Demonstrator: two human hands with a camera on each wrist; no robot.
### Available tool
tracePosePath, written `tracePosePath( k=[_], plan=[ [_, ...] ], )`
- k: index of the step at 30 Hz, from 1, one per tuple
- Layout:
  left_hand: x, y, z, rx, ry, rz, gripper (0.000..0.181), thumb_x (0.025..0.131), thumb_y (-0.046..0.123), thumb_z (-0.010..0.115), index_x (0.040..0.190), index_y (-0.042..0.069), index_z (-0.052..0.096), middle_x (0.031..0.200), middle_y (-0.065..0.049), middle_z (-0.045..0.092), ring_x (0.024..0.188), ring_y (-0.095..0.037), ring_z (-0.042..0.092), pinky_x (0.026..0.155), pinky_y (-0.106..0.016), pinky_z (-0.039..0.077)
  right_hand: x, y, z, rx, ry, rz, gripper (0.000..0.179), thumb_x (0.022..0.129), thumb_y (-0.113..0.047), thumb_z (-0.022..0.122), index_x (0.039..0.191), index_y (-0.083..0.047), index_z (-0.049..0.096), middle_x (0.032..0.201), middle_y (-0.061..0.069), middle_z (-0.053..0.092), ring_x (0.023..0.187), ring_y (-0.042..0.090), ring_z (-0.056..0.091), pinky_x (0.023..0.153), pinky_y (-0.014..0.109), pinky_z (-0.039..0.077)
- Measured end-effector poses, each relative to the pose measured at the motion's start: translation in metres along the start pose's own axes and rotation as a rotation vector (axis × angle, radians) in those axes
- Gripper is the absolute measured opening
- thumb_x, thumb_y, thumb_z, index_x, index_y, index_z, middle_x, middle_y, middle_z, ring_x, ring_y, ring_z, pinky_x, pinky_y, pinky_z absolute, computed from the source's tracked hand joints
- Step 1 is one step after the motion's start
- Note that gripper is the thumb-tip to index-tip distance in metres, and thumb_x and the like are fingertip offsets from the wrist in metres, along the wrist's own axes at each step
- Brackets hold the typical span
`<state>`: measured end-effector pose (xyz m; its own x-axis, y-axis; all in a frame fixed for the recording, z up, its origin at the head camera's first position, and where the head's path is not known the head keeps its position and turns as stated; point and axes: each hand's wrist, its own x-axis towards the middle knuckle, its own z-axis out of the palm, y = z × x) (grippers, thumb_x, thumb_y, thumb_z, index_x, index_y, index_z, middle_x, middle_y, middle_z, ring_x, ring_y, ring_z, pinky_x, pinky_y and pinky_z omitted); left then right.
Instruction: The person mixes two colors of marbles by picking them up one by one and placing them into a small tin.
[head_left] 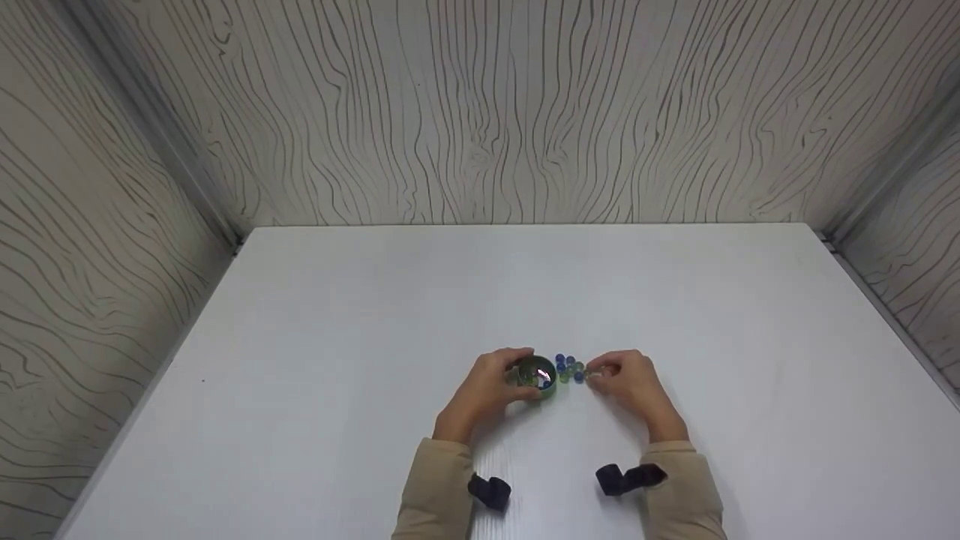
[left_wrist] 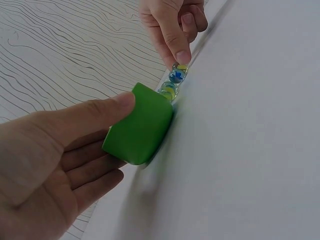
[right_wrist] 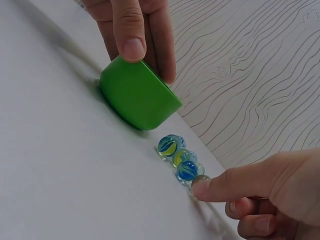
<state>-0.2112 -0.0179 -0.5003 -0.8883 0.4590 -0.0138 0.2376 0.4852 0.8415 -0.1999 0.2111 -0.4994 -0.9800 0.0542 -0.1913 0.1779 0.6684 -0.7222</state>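
Observation:
My left hand point(head_left: 484, 384) grips a small green bowl point(left_wrist: 140, 125) by its sides, thumb on the near side and fingers round the far side. In the head view its mouth faces up, and a few marbles point(head_left: 531, 381) show inside. Just right of the bowl, several blue and yellow-green glass marbles point(right_wrist: 187, 170) lie bunched on the table. At the right end of that bunch, my right hand point(head_left: 631, 380) pinches a marble point(right_wrist: 201, 181) between thumb and forefinger; the thumb partly hides it.
A white table point(head_left: 337, 315) spreads out on all sides of the hands. Wood-grain patterned panels point(head_left: 480, 112) rise behind it and at both sides. Dark wrist cameras point(head_left: 491, 492) stick out from both beige sleeves point(head_left: 681, 484).

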Motion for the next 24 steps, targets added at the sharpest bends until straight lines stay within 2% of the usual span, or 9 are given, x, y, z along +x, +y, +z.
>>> tracePosePath(
  k=[8,16,24],
  plan=[
    [-0.0002,-0.0010,0.0002,0.013,0.004,0.023,0.060,0.079,0.014,0.078,0.132,-0.002,0.055,0.131,-0.018,0.062,0.125,-0.032,0.058,0.108,-0.041,0.049,0.0001,0.0003,-0.0003,0.001,-0.007,0.005,0.019,0.081,-0.004,0.068,0.100,0.000,0.073,0.070,0.001,0.053,0.069,0.014,0.046,0.060,0.022,0.037],
    [-0.0010,-0.0004,0.0002,0.015,0.000,0.021,0.060,0.080,0.014,0.078,0.133,-0.002,0.054,0.132,-0.018,0.061,0.126,-0.032,0.058,0.109,-0.041,0.049,-0.0002,0.0004,-0.0004,0.000,-0.004,0.004,0.017,0.081,-0.004,0.069,0.097,0.000,0.073,0.070,0.001,0.053,0.067,0.013,0.045,0.059,0.022,0.037],
    [-0.0015,0.0005,0.0008,0.003,0.006,-0.019,0.061,0.079,0.014,0.078,0.134,0.001,0.054,0.132,-0.015,0.062,0.127,-0.029,0.057,0.111,-0.041,0.046,-0.0009,0.0009,-0.0006,0.008,0.004,-0.006,0.015,0.083,-0.004,0.069,0.096,0.000,0.073,0.076,0.004,0.058,0.071,0.013,0.047,0.060,0.022,0.039]
  ],
)
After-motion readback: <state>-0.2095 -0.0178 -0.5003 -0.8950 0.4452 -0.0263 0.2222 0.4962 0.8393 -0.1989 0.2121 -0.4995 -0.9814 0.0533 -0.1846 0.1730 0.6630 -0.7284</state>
